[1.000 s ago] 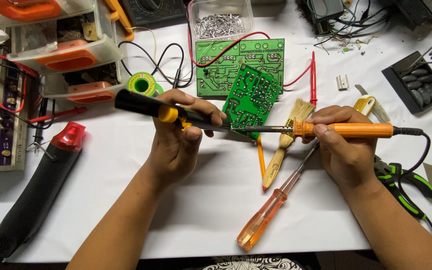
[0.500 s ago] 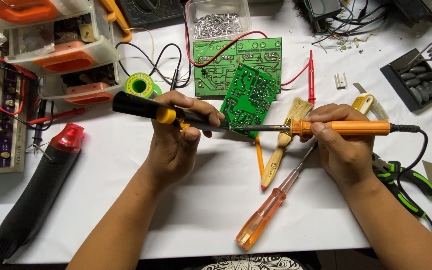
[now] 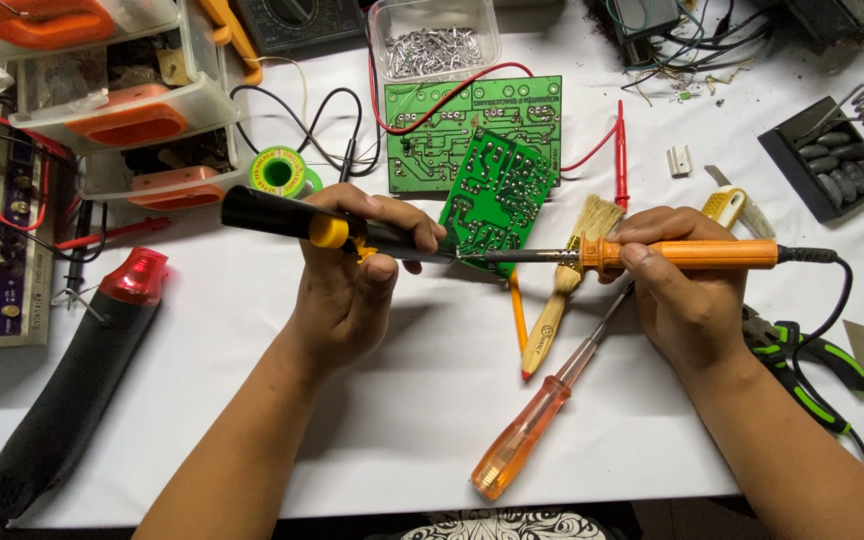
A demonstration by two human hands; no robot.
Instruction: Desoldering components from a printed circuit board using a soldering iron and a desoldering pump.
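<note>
White cloth covers the desk [image 3: 252, 330], and our tools lie all over it. Our left hand [image 3: 352, 280] is closed round a black desoldering pump [image 3: 322, 228] with a yellow ring, held level with its nozzle pointing right. Our right hand [image 3: 682, 290] grips the orange handle of a soldering iron [image 3: 692, 255], which points left. The iron's tip and the pump's nozzle meet at the lower edge of a small green board [image 3: 502, 195], tilted up off the desk; we cannot tell what props it. Behind it a larger green board [image 3: 442, 125] lies flat, with red wire looping around it. Between our hands, on the cloth, lie a brush [image 3: 567, 285] and an orange screwdriver [image 3: 542, 415]. Green-handled pliers [image 3: 802, 365] sit just beside our right wrist. A black and red heat gun [image 3: 82, 380] lies well to the left. A green solder spool [image 3: 280, 172] stands near the pump's back end, and a clear tub [image 3: 432, 40] of metal bits sits at the far edge.
</note>
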